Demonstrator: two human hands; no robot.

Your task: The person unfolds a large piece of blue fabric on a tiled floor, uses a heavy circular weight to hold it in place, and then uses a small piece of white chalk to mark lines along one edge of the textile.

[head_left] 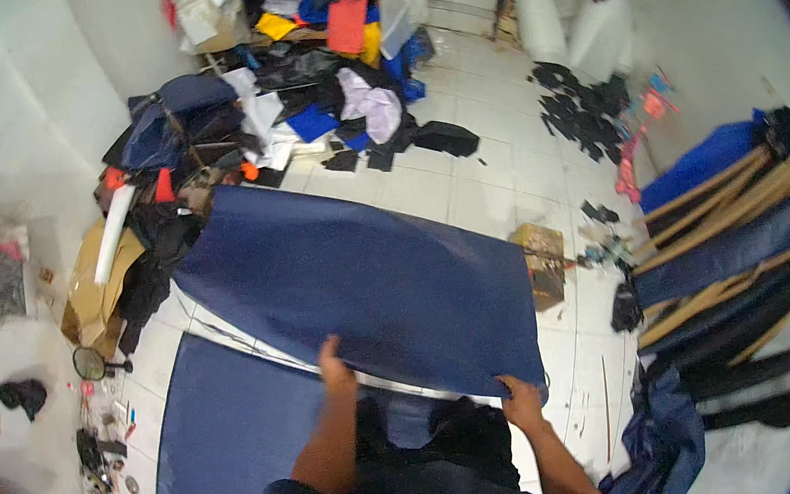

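Note:
A large navy-blue sheet (368, 271), fabric-like or vinyl-like, stretches out in front of me with a gentle bulge across it. My left hand (335, 367) grips its near edge left of the middle; the thumb shows on top and the other fingers are hidden. At the near right corner, my right hand (520, 396) is closed on the same sheet, the fingers partly tucked under the edge. A second navy piece (229, 432) lies on the floor at the lower left, partly hidden by my left arm and body.
White floor tiles (476, 175) surround the sheet. Heaped cloth scraps (376, 108) lie beyond it. A worn box (546, 266) stands by its right edge. Wooden sticks (713, 212) rest on dark material at right. Small tools and a round mirror (88, 364) lie left.

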